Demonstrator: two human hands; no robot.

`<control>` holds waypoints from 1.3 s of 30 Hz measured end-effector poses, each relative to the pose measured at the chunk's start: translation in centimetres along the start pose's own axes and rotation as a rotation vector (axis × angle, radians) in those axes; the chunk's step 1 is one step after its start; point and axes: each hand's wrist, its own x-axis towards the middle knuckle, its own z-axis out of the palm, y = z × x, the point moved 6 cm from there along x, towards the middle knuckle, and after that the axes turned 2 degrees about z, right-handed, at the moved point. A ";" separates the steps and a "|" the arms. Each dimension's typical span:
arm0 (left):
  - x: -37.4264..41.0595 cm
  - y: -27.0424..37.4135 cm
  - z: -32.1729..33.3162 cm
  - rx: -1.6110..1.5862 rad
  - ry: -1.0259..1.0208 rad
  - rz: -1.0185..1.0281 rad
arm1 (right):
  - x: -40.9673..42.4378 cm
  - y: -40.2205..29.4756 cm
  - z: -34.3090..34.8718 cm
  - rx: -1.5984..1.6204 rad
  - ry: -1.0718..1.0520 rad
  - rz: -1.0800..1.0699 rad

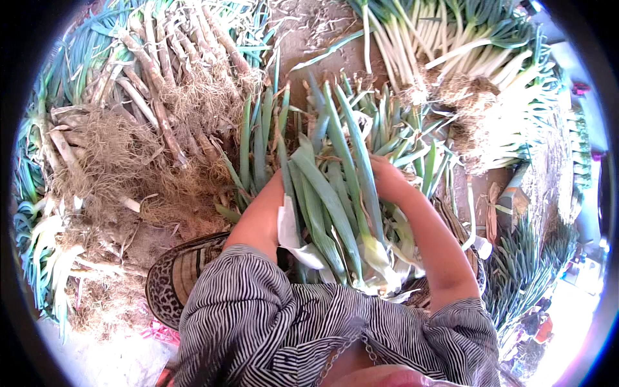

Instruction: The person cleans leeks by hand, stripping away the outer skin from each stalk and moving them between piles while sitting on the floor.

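Long green leaves (324, 208) of leeks or large green onions lie in a heap between my forearms. My right hand (384, 179) reaches into the heap at its far right side, with its fingers hidden among the leaves. The left forearm goes under the leaves on the left, and the left hand itself is hidden. A pale peeled stalk (379, 259) with loose white skins lies close to my lap. More trimmed leaves (404, 128) lie just beyond my right hand.
Unpeeled stalks with dry roots (167, 87) are piled at the left. Cleaner white stalks (454, 43) lie at the far right, roots towards me. More green leaves (524, 271) lie at the lower right. A patterned cushioned edge (174, 285) is beneath my left arm.
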 end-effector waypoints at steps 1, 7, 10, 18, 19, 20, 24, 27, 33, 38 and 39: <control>-0.5 0.1 -0.1 -0.006 -0.001 0.004 | -2.4 -0.5 -2.0 -0.062 0.067 0.129; -5.1 0.0 0.0 -0.010 0.013 0.050 | -18.0 -11.0 -8.5 0.008 0.519 0.127; -7.4 0.5 -0.8 -0.038 0.015 0.096 | -21.7 -16.0 -3.2 -0.012 0.552 0.049; -21.3 12.6 -8.4 0.058 0.030 0.386 | -20.5 -13.6 5.2 -0.354 0.158 0.029; -22.4 14.4 -10.5 0.259 0.161 0.573 | -20.4 -15.1 4.5 -0.399 0.180 -0.001; -24.4 16.8 -11.4 0.471 0.320 0.743 | -20.6 -16.1 3.7 -0.406 0.201 -0.004; -28.6 16.6 -9.9 -0.190 0.181 0.830 | -22.5 -18.7 3.1 -0.461 0.203 -0.110; -28.0 14.2 -7.0 0.462 0.256 0.626 | -24.2 -21.0 3.3 -0.373 -0.097 -0.073; -33.2 16.0 -2.5 0.716 0.299 0.681 | -27.3 -25.5 -1.6 -0.284 0.057 -0.083; -33.2 16.4 -2.1 0.644 0.457 0.850 | -28.4 -26.6 -2.9 -0.239 0.183 -0.210; -33.7 16.6 -2.1 0.651 0.483 0.874 | -28.4 -26.7 -2.3 -0.212 0.182 -0.311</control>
